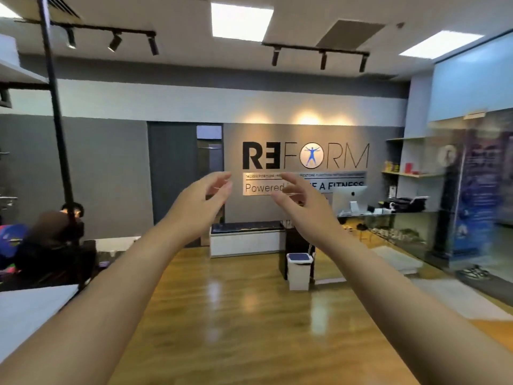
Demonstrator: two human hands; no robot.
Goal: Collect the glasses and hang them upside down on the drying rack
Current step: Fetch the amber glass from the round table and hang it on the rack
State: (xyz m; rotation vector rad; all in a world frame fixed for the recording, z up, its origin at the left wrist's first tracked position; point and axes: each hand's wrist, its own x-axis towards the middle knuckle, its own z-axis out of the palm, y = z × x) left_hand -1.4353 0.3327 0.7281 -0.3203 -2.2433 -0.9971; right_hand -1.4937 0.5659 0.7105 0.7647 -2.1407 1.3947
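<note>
You are raising your left hand (pixel 198 209) and right hand (pixel 301 209) before the REFORM wall sign (pixel 305 155), fingers spread, holding nothing. No glasses or drying rack showing; the whole task is looking undone.

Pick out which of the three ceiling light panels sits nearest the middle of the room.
The square panel top centre, above the sign's left end. One other panel lies far right; the third barely shows at the left edge.

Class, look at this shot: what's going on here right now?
A person holds both arms out in a reception room. The left hand and right hand are raised, fingers curled, empty. No glasses or drying rack show. Ahead are a wall sign, a bin on the wood floor, and a counter to the right.
</note>
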